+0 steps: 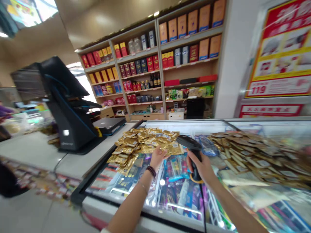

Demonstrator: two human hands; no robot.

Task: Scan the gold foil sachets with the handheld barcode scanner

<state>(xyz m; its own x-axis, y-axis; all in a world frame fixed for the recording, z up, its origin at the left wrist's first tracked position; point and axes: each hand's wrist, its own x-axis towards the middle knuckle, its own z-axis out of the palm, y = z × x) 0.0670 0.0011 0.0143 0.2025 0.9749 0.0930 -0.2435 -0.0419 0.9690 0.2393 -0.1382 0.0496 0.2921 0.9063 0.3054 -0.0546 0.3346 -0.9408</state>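
Note:
A black barcode scanner with a cable hanging down is gripped in my right hand, its head tilted toward the left. My left hand, with a dark bead bracelet at the wrist, pinches the edge of a gold packet just left of the scanner head. Behind and left of that hand lies a heap of gold packets on the glass top of a freezer. A second pile of brownish-gold packets spreads over the glass on the right.
At the left, a black checkout terminal stands on a grey counter, with a flat dark device beside it. Coloured packages show through the freezer glass. Shelves of boxes and bottles line the back wall; a red poster hangs at right.

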